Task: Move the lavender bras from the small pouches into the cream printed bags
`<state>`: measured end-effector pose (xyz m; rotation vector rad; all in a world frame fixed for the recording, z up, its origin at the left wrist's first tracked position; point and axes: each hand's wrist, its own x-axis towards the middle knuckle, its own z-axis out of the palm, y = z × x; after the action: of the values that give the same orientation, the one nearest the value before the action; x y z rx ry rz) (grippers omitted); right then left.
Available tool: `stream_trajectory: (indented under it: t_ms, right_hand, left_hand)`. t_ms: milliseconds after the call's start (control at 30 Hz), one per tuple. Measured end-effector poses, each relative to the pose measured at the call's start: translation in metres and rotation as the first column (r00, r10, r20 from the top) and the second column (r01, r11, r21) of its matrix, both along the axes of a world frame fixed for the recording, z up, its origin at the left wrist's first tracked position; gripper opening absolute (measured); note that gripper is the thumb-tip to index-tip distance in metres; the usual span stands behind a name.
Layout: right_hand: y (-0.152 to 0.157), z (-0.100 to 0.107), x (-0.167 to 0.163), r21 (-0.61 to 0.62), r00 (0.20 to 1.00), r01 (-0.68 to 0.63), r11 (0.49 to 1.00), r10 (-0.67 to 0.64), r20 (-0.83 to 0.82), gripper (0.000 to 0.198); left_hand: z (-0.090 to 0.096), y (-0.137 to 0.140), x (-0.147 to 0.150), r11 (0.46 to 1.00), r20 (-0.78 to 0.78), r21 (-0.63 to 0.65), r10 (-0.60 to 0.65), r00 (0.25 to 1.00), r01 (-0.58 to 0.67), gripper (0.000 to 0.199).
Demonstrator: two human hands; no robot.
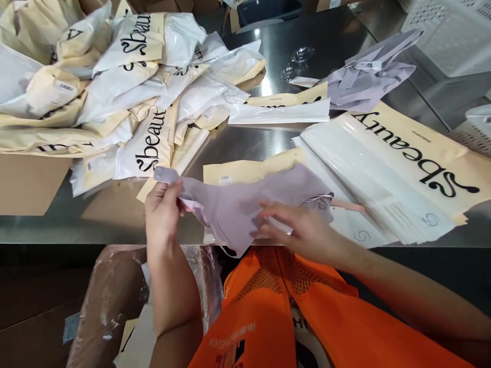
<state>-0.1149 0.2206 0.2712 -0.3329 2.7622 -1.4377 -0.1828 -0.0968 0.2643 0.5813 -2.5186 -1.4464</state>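
Note:
A lavender bra (245, 204) is spread out in front of me, its lower edge reaching over the table's front edge. My left hand (164, 204) pinches the band near its left end, thumb on top. Over the middle of the fabric, my right hand (293, 225) has its fingers stretched out, the tips at or just above the cloth. Partly under the bra lies a cream and clear bag (218, 174) with a barcode label. More lavender bras (364, 79) with straps are heaped at the back right.
Filled cream and clear bags (146, 92) pile up at the left beside a cardboard box (30, 184). Flat printed bags (383, 168) are stacked at the right. White perforated baskets (452, 36) stand at the far right. Behind the steel table (326, 30) sits a dark bin (268, 11).

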Motion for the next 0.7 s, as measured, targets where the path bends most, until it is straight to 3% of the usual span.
stream_trajectory:
  t_ms: [33, 100, 133, 167, 200, 267, 333, 367, 433, 500, 533, 633, 700]
  right_hand:
    - [-0.015, -0.001, 0.012, 0.01, 0.98, -0.189, 0.982, 0.188, 0.065, 0.026]
    - [-0.032, -0.002, 0.031, -0.026, 0.908, -0.393, 0.919, 0.393, 0.146, 0.026]
    - [-0.034, -0.002, 0.039, -0.061, 0.877, -0.436, 0.898, 0.439, 0.197, 0.026]
    - [-0.033, -0.003, 0.046, -0.11, 0.848, -0.448, 0.887, 0.46, 0.264, 0.026]
    - [-0.031, -0.006, 0.052, -0.176, 0.817, -0.424, 0.888, 0.459, 0.349, 0.025]
    - [-0.024, -0.018, 0.064, -0.347, 0.753, -0.248, 0.904, 0.406, 0.518, 0.026]
    - [-0.021, -0.037, 0.073, -0.502, 0.693, 0.096, 0.86, 0.304, 0.653, 0.039]
    - [-0.023, -0.047, 0.076, -0.547, 0.665, 0.291, 0.785, 0.245, 0.705, 0.05]
    - [-0.031, -0.063, 0.077, -0.571, 0.617, 0.607, 0.553, 0.124, 0.777, 0.064]
    - [-0.045, -0.072, 0.068, -0.576, 0.608, 0.734, 0.36, 0.028, 0.793, 0.058]
    - [-0.052, -0.074, 0.061, -0.592, 0.626, 0.744, 0.31, -0.014, 0.78, 0.05]
    - [-0.071, -0.075, 0.032, -0.63, 0.676, 0.724, 0.282, -0.106, 0.729, 0.037]
    - [-0.077, -0.073, 0.013, -0.572, 0.606, 0.794, 0.207, -0.191, 0.772, 0.037]
  left_hand:
    - [0.01, 0.013, 0.005, 0.985, -0.051, 0.11, -0.124, 0.991, 0.13, 0.029]
    - [0.025, 0.033, 0.011, 0.857, -0.091, 0.181, -0.474, 0.876, 0.482, 0.036]
    - [0.029, 0.039, 0.013, 0.776, -0.092, 0.159, -0.604, 0.792, 0.61, 0.039]
    - [0.029, 0.043, 0.014, 0.728, -0.087, 0.116, -0.671, 0.737, 0.676, 0.043]
    - [0.027, 0.045, 0.015, 0.727, -0.08, 0.064, -0.679, 0.73, 0.683, 0.045]
    - [0.017, 0.043, 0.014, 0.803, -0.066, -0.047, -0.595, 0.801, 0.594, 0.045]
    - [0.001, 0.042, 0.013, 0.824, -0.064, -0.185, -0.554, 0.83, 0.536, 0.039]
    - [-0.008, 0.042, 0.012, 0.795, -0.071, -0.266, -0.581, 0.811, 0.546, 0.035]
    - [-0.026, 0.049, 0.009, 0.677, -0.078, -0.403, -0.696, 0.714, 0.616, 0.033]
    - [-0.041, 0.062, 0.005, 0.549, -0.036, -0.451, -0.799, 0.6, 0.704, 0.042]
    - [-0.047, 0.071, 0.004, 0.498, 0.003, -0.444, -0.831, 0.557, 0.745, 0.046]
    - [-0.055, 0.098, 0.006, 0.403, 0.125, -0.392, -0.867, 0.482, 0.827, 0.042]
    - [-0.05, 0.112, 0.017, 0.359, 0.179, -0.386, -0.875, 0.45, 0.85, 0.036]
